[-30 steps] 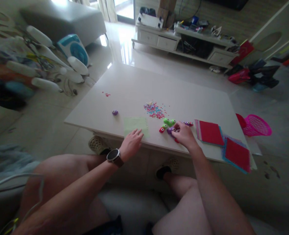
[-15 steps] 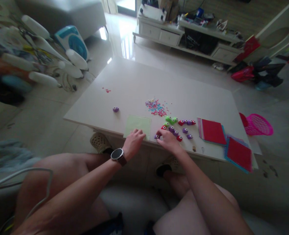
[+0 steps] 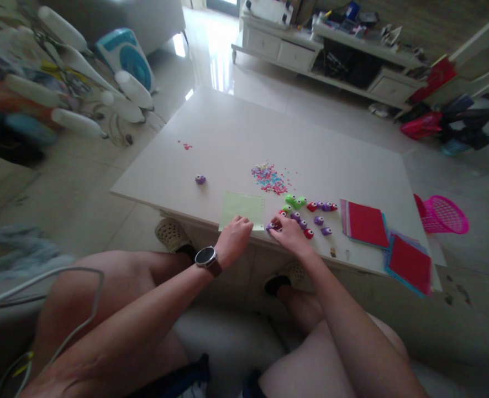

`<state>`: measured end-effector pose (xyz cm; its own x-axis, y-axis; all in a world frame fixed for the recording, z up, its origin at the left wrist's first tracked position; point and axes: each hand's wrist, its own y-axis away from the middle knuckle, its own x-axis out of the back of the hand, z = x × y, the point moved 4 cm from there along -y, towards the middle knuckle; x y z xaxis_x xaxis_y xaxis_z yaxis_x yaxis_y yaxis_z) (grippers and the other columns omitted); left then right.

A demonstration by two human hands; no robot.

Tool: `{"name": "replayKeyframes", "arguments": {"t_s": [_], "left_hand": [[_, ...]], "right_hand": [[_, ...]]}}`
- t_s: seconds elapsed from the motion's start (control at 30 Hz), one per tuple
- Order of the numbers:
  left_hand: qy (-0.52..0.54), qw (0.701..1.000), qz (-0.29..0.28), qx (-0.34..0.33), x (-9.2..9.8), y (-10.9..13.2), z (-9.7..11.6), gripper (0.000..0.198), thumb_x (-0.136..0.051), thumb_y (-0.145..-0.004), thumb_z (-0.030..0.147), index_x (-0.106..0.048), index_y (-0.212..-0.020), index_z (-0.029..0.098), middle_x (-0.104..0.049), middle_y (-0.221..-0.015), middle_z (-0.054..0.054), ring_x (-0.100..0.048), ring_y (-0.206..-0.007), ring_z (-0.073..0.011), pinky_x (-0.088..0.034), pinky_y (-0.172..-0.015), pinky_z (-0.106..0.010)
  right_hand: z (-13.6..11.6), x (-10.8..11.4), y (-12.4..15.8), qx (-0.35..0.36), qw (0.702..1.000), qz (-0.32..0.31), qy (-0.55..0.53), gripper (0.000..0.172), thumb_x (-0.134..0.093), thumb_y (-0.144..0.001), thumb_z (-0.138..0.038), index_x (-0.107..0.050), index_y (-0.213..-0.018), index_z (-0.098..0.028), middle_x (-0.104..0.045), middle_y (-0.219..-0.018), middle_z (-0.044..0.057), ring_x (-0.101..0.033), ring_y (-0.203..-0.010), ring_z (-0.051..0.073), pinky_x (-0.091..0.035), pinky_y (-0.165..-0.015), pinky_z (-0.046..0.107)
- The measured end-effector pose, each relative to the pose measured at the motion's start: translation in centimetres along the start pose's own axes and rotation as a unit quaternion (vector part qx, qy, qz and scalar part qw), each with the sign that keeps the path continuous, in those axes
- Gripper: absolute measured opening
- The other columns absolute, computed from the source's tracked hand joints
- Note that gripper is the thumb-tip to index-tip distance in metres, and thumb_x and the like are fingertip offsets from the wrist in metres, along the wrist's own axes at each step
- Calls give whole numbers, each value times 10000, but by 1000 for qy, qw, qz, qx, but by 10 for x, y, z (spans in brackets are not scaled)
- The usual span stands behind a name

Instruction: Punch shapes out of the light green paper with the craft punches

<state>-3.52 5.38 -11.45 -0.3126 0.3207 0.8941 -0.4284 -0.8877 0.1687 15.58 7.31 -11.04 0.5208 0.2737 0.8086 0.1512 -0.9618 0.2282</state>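
My left hand point(image 3: 236, 237), with a watch on its wrist, rests on the near edge of a light green paper sheet point(image 3: 241, 208) on the white table point(image 3: 236, 143); its fingers are curled down onto the paper. My right hand point(image 3: 289, 235) pinches a small purple punch point(image 3: 271, 226) right beside the sheet's right edge. A cluster of small green, red and purple punches point(image 3: 306, 213) lies just right of that hand. A pile of tiny coloured paper bits point(image 3: 268, 179) sits behind the sheet.
One lone purple punch point(image 3: 200, 179) sits to the left. Stacks of red and blue paper point(image 3: 366, 223) lie at the right, near the table edge. A pink basket point(image 3: 445, 214) stands on the floor beyond. A drying rack and a fan point(image 3: 124, 55) stand at left.
My right hand left the punch cluster and came left to the green sheet's edge, carrying a purple punch. The left hand stayed on the sheet. The view shifted slightly.
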Motion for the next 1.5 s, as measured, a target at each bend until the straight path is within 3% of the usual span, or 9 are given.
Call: {"name": "replayKeyframes", "arguments": {"t_s": [0.27,0.73,1.5], "left_hand": [[-1,1000,-6,0,1,0,1,297,-443,-1098,149,-728,-1019,181,-693,-1138,-133,-577,-1102,-260,-555,-804,-331],[-10,1000,-4,-5,3,1,3,305,-444,-1092,131,-719,-972,185,-696,-1126,-130,-580,-1100,-263,-521,-713,-318],[-10,1000,-6,-3,1,1,3,302,-443,-1093,144,-730,-1006,177,-686,-1129,-137,-574,-1091,-271,-550,-740,-335]], "right_hand": [[-6,2,2,-25,998,-15,-56,102,-763,-921,-129,-685,-961,-181,-793,-949,69,-749,-867,196,-548,-800,291],[-12,4,4,-16,999,-14,-50,104,-756,-923,-122,-682,-927,-194,-794,-924,60,-757,-854,196,-541,-788,290],[-8,2,3,-13,999,-15,-42,117,-758,-902,-120,-679,-912,-205,-794,-898,56,-761,-857,206,-544,-792,296]]}}
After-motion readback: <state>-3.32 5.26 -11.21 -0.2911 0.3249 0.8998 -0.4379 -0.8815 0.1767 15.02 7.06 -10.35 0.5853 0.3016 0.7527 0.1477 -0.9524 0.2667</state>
